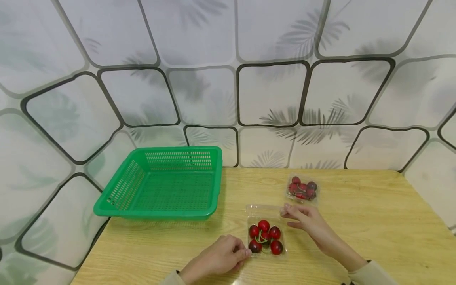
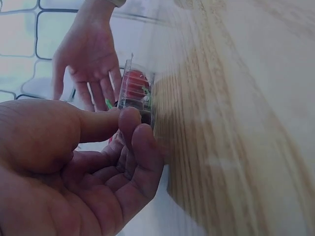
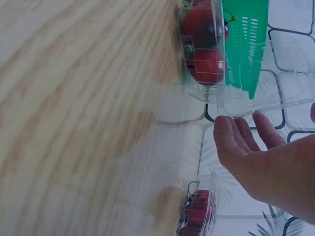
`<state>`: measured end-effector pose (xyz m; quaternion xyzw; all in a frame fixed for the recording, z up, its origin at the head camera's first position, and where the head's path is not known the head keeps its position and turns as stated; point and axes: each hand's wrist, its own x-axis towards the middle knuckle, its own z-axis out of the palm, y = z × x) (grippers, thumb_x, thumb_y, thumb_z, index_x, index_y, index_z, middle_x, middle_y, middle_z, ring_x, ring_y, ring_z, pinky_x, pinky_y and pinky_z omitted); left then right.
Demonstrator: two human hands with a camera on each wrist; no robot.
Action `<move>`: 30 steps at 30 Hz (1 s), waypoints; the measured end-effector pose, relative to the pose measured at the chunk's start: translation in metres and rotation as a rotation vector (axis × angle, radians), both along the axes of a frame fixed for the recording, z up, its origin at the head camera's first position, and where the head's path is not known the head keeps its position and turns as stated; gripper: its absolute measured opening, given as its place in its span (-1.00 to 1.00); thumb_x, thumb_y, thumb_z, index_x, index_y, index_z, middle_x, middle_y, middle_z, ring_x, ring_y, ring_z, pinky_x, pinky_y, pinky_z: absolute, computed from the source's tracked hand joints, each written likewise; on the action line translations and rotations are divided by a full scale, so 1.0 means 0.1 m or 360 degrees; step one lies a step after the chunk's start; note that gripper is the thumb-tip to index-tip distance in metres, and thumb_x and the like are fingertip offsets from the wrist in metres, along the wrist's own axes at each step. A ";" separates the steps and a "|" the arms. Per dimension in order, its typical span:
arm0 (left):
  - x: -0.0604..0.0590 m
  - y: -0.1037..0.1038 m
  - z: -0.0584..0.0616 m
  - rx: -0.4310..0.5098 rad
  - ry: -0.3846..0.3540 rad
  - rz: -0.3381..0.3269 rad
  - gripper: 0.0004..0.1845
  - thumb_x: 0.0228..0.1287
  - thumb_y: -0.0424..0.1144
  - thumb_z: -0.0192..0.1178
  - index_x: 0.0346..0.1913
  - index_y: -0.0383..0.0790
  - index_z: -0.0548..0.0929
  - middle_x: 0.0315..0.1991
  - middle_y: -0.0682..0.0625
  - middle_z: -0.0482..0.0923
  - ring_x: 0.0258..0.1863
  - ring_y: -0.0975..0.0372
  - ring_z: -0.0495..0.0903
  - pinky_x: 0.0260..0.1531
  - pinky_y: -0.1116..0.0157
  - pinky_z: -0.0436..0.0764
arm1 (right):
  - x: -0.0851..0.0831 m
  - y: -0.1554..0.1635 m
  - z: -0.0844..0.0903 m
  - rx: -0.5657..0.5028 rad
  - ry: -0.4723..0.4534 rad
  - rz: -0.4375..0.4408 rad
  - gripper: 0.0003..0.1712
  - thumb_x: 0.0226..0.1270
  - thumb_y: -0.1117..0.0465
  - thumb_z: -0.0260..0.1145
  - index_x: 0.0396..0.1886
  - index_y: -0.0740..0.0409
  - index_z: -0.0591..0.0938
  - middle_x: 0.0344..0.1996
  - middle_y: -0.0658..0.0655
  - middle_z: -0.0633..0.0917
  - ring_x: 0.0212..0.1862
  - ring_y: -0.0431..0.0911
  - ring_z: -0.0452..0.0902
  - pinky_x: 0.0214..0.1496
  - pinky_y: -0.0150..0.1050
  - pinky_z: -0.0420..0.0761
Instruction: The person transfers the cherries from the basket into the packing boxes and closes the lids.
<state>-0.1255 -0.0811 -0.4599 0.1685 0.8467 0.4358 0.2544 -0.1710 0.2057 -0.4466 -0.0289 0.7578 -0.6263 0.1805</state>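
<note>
Both hands [image 1: 263,241] touch the near cherry punnet [image 1: 265,236].

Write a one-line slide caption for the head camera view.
Two hands touch a clear plastic cherry punnet on a wooden table, beside a green plastic basket and a second punnet.

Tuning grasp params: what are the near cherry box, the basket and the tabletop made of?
Near cherry box: thin clear plastic, glossy; cherries show through. Basket: green moulded plastic, slotted walls. Tabletop: pale wood grain, matte; possibly laminate.
</note>
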 end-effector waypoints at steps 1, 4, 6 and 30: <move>-0.01 -0.01 0.00 0.0006 -0.0004 0.0003 -0.66 0.50 -0.14 0.20 -0.49 -0.16 0.66 -0.68 0.15 0.49 -0.70 0.41 0.34 -0.64 0.50 0.33 | 0.00 0.01 0.00 -0.0007 -0.0001 0.0005 -0.38 0.66 -0.05 0.06 0.23 0.48 0.55 0.19 0.28 0.63 0.29 0.14 0.56 0.31 0.00 0.63; -0.02 -0.02 0.01 0.0006 -0.0014 0.0022 -0.67 0.51 -0.13 0.19 -0.47 -0.16 0.66 -0.68 0.14 0.50 -0.69 0.40 0.36 -0.63 0.49 0.35 | 0.01 0.05 -0.02 -0.0027 0.0018 0.0045 -0.39 0.67 -0.02 0.04 0.25 0.49 0.53 0.21 0.28 0.63 0.28 0.07 0.58 0.31 0.01 0.62; -0.03 -0.02 0.01 0.0006 -0.0026 0.0030 -0.67 0.52 -0.12 0.18 -0.46 -0.15 0.66 -0.67 0.14 0.50 -0.69 0.39 0.36 -0.63 0.49 0.35 | 0.02 0.08 -0.03 -0.0042 0.0036 0.0090 -0.40 0.67 0.01 0.05 0.27 0.50 0.51 0.25 0.33 0.61 0.27 -0.03 0.58 0.31 -0.01 0.62; -0.04 -0.07 -0.02 0.0023 -0.0065 0.0028 -0.74 0.47 -0.05 0.23 -0.33 -0.11 0.71 -0.60 0.11 0.58 -0.64 0.38 0.45 -0.60 0.46 0.39 | 0.18 0.12 -0.08 0.0194 0.0262 0.0361 -0.47 0.56 0.11 0.22 0.39 0.26 0.50 0.47 0.43 0.38 0.49 0.45 0.22 0.34 0.20 0.54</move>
